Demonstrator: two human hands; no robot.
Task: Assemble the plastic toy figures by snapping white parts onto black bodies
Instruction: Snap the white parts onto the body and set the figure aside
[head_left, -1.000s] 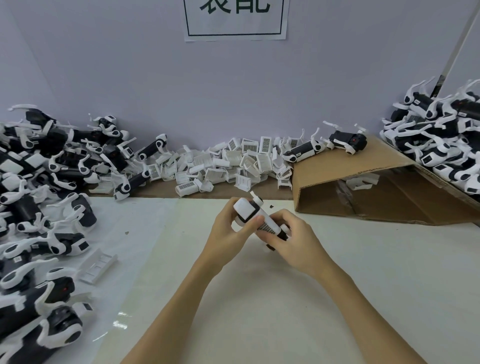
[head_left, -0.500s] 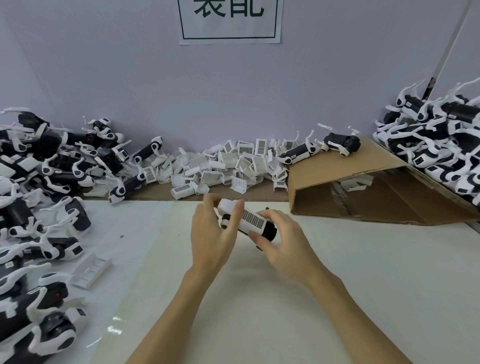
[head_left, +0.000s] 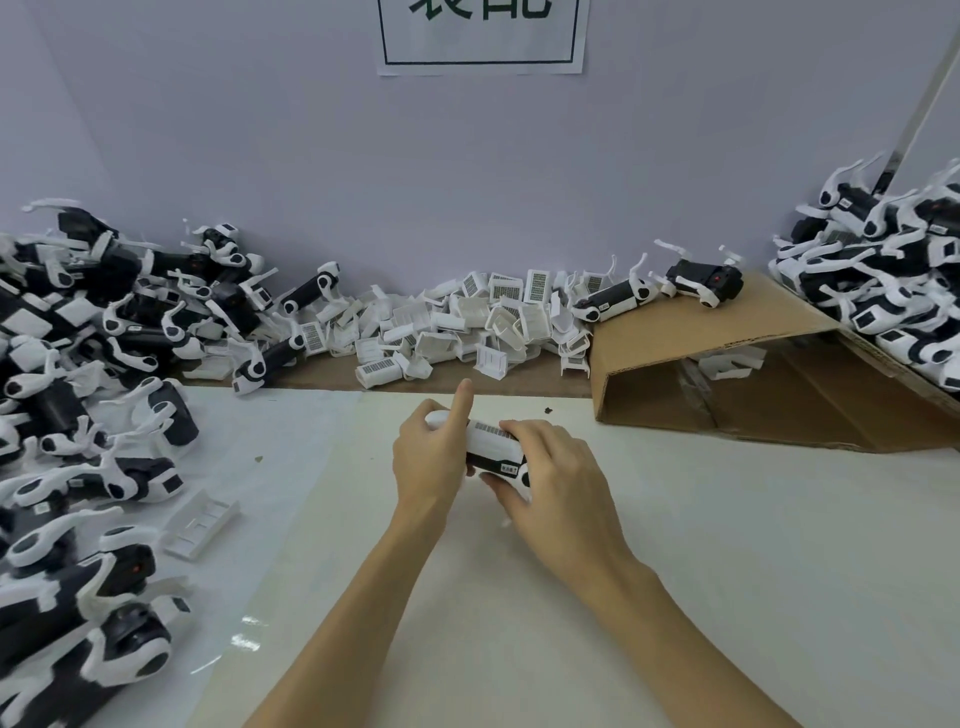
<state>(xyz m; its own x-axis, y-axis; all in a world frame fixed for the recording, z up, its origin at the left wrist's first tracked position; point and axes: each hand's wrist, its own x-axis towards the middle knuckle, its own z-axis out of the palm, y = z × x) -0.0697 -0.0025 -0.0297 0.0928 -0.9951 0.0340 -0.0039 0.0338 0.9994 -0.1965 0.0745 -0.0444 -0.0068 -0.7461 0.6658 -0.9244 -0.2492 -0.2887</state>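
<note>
Fingers of the left hand (head_left: 434, 457) curl round the upper-left end of the toy figure (head_left: 493, 451), index finger (head_left: 462, 402) sticking up straight toward the wall, thumb hidden behind the part. Right hand (head_left: 558, 480) covers the lower-right end, fingers bent over the top and down the near side, gripping it. Both hands hold the one piece just below frame centre, above the white table sheet (head_left: 675, 571); touching the sheet or not, can't tell.

Figure's long axis runs upper left to lower right. White shell with a barcode label (head_left: 488, 429) faces up; black body shows along the near side with a small white sticker (head_left: 510, 467). Which end is the head, can't tell, hands cover both.

Loose white parts (head_left: 467, 322) heaped along the wall, upper centre, several showing barcodes. Big pile of black-and-white figures (head_left: 88, 364) fills the left edge, top to bottom. One white part (head_left: 200, 522) lies alone on the sheet, lower left, just beside that pile. Cardboard box (head_left: 727, 364) on its side at right, opening facing the hands, two figures (head_left: 660, 288) on top of it. Another pile of figures (head_left: 883, 275) far right. Paper sign (head_left: 480, 36) on the wall, top centre, text cropped.
</note>
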